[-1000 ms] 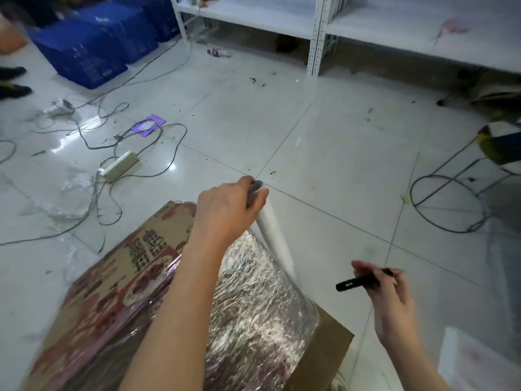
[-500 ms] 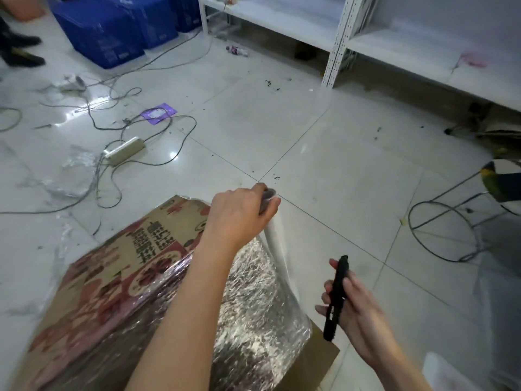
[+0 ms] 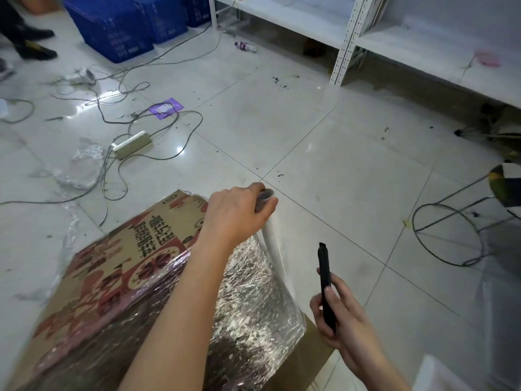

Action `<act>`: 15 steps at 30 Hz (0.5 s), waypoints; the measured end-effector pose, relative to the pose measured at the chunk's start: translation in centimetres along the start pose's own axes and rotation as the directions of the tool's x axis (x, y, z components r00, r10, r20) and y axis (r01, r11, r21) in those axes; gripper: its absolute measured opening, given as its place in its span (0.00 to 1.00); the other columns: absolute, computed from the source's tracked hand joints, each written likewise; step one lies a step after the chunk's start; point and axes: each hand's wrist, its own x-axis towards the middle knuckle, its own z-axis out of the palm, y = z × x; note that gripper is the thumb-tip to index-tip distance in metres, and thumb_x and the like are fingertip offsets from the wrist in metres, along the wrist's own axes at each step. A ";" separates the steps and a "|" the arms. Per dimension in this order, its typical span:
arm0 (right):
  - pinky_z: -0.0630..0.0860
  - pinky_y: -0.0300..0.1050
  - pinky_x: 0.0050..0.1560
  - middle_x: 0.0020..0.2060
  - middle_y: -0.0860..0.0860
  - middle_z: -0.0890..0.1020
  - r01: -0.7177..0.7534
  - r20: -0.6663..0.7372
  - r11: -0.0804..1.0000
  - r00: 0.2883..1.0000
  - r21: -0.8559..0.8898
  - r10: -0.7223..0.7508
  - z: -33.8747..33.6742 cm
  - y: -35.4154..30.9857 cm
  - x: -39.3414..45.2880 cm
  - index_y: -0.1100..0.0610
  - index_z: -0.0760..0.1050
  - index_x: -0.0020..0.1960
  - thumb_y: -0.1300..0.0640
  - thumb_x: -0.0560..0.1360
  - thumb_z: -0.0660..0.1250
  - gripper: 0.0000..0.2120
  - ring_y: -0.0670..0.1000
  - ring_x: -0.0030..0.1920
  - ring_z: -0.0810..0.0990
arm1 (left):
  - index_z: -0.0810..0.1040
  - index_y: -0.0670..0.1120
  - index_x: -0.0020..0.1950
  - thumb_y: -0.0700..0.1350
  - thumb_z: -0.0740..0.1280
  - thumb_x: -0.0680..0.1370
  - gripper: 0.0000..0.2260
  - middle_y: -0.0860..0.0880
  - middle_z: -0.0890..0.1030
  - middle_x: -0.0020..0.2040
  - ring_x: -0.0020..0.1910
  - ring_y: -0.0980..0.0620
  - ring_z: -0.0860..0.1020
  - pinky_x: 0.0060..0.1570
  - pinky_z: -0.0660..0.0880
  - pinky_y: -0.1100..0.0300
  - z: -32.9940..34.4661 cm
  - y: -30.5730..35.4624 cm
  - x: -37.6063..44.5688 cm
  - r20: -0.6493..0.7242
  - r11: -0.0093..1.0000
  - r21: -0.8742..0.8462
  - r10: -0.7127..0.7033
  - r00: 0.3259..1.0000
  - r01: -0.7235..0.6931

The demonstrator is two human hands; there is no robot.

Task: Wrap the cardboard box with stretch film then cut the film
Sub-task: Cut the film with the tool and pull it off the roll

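Cardboard box [image 3: 93, 280] on the tiled floor [image 3: 324, 142], partly wrapped in stretch film [image 3: 253, 300].

The box lies at lower left, printed face up, with crinkled film over its near end and right side. The left hand [image 3: 236, 215] grasps the top of the film roll [image 3: 272, 244], which stands tilted at the box's right edge, film running from it onto the box. The right hand [image 3: 341, 320] grips a black cutter [image 3: 325, 283], tip pointing away, just right of the roll and apart from it. Beyond: power strip [image 3: 131, 141] with loose cables, blue crates [image 3: 112, 26], white shelving [image 3: 349, 38], wire stool [image 3: 448, 232].
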 end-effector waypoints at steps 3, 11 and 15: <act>0.54 0.35 0.21 0.27 0.50 0.67 -0.026 0.028 1.000 0.999 0.009 0.025 0.1 -0.2 -0.2 0.54 0.72 0.62 0.59 0.80 0.55 0.13 0.45 0.23 0.57 | 0.75 0.54 0.58 0.60 0.56 0.79 0.16 0.51 0.83 0.47 0.48 0.46 0.79 0.40 0.65 0.59 -0.1 0.2 0.1 0.023 0.999 -0.030 -0.038 0.999 0.039; 0.60 0.33 0.23 0.29 0.47 0.68 0.138 0.039 0.962 0.990 -0.237 -0.132 0.0 -1.2 -0.8 0.53 0.71 0.59 0.59 0.79 0.56 0.11 0.42 0.23 0.61 | 0.76 0.59 0.58 0.61 0.61 0.77 0.13 0.55 0.81 0.47 0.50 0.49 0.78 0.48 0.71 0.57 -0.8 -0.2 0.0 0.138 0.940 -0.291 -0.146 0.980 0.181; 0.65 0.34 0.30 0.29 0.44 0.72 0.291 0.092 0.829 0.955 -0.477 -0.282 0.1 -2.1 -0.6 0.48 0.72 0.55 0.47 0.73 0.57 0.13 0.42 0.27 0.67 | 0.76 0.59 0.60 0.59 0.61 0.78 0.13 0.54 0.80 0.48 0.50 0.49 0.78 0.46 0.69 0.58 -0.6 0.1 0.0 0.162 0.935 -0.302 -0.140 0.977 0.184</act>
